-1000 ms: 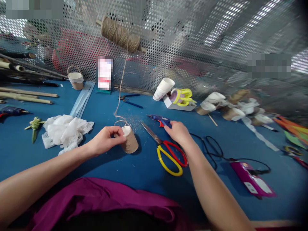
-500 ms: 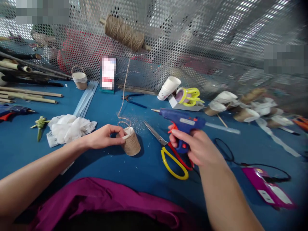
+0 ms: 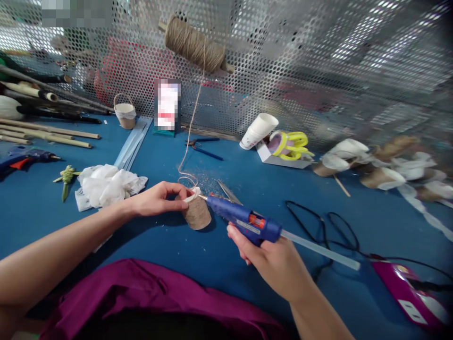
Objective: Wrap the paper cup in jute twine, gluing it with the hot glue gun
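Note:
A small paper cup wrapped in twine (image 3: 197,213) stands upside down on the blue table (image 3: 247,189). My left hand (image 3: 159,198) pinches its top edge, where the twine strand (image 3: 193,118) comes down from a spool (image 3: 194,43) on the mesh wall. My right hand (image 3: 272,262) grips a blue glue gun (image 3: 244,219) with its nozzle tip touching the cup's top rim. A clear glue stick (image 3: 318,250) juts out of the gun's back. The scissors (image 3: 228,191) lie mostly hidden behind the gun.
White lace cloth (image 3: 106,184) lies left of the cup. A second glue gun (image 3: 21,158) and bamboo sticks (image 3: 46,132) sit far left. Black cord (image 3: 325,226) runs to a purple power strip (image 3: 414,297). Stacked cups (image 3: 258,130), finished baskets (image 3: 371,160) and a perforated mesh wall stand behind.
My right hand lifted the glue gun off the table and swung its nozzle left onto the cup's rim. My left hand stayed on the cup.

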Available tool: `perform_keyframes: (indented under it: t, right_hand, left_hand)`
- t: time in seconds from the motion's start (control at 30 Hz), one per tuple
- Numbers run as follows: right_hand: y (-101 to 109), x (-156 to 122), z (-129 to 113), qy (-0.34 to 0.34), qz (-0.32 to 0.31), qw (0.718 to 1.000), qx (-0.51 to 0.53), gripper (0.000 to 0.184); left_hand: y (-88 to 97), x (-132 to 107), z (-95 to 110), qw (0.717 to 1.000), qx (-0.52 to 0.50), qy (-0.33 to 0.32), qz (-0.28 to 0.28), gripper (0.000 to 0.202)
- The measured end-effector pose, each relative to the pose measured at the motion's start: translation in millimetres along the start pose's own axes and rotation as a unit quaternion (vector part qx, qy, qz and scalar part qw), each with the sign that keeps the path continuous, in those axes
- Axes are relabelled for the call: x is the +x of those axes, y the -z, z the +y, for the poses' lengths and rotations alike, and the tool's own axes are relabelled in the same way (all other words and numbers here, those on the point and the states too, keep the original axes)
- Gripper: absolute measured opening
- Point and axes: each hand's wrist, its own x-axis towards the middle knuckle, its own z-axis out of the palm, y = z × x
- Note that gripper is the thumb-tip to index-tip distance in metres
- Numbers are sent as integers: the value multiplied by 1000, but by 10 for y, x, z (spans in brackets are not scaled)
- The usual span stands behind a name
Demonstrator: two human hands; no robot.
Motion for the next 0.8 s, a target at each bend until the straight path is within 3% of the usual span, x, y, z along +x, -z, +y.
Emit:
perform_keyframes:
  t: [0.23,0.8]
  right_hand:
    - [-35,-13,-14,28,16,999,-33,30]
    - [-31,-25,-73,-3,-13,1000,4,19]
  left_hand:
    - [10,-5,-4,1000,8,4,3,16]
    - [-2,-11,10,1000,13,0,3,15]
